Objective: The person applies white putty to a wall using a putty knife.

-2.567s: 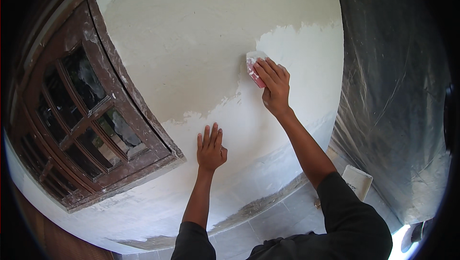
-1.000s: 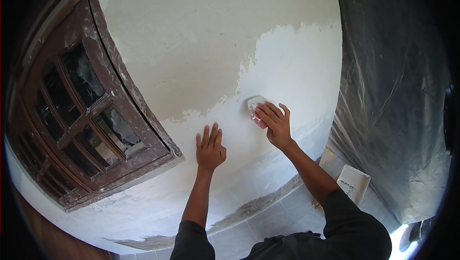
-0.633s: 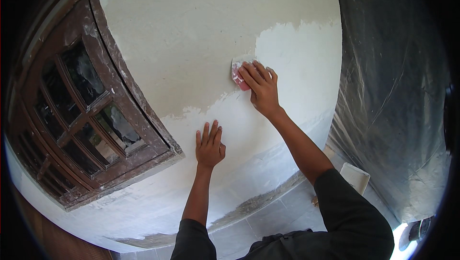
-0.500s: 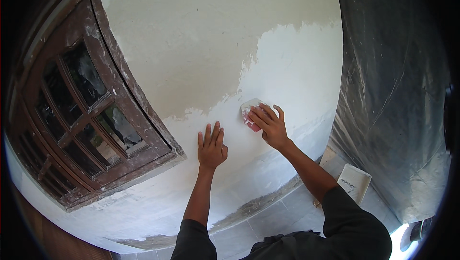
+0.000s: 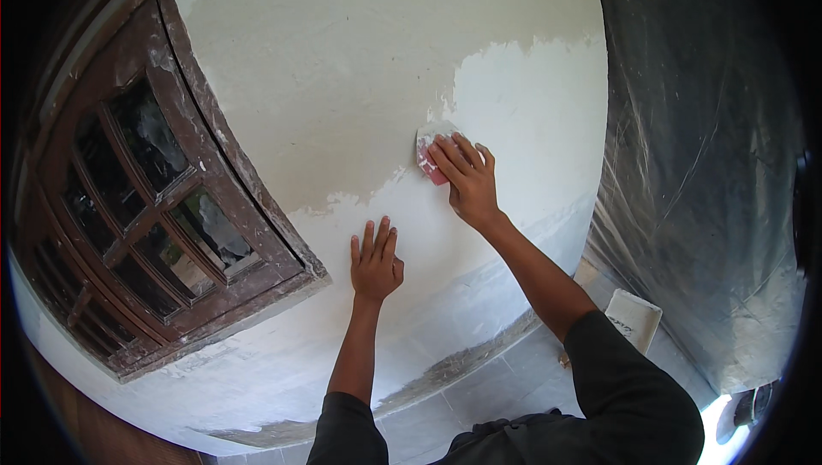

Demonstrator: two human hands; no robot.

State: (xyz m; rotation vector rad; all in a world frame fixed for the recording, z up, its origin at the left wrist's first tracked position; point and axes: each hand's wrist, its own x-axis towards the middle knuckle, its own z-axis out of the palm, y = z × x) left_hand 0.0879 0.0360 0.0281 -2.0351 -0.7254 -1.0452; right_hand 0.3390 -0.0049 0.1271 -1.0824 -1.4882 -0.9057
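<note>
My right hand [image 5: 469,181] grips a red putty scraper [image 5: 431,157] smeared with white, its wide pale edge lying against the wall at the border of the white coat. The fingers press flat over the scraper's back. To the left and lower, my left hand [image 5: 375,261] rests against the white part of the wall, fingers stretched upward and nothing in it. Fresh-looking white filler [image 5: 539,114] covers the lower and right part of the wall, with a ragged upper border. Above it the wall surface [image 5: 334,62] is beige-grey and bare of that coat.
A brown wooden window [image 5: 163,199] with several panes, spattered white, stands at the left. Clear plastic sheeting [image 5: 702,148] hangs on the right. On the grey tiled floor [image 5: 479,396], a white tray [image 5: 635,318] lies beyond my right arm.
My right hand has slid the scraper upward and slightly left along the wall, to the ragged border. My left hand stays almost where it was.
</note>
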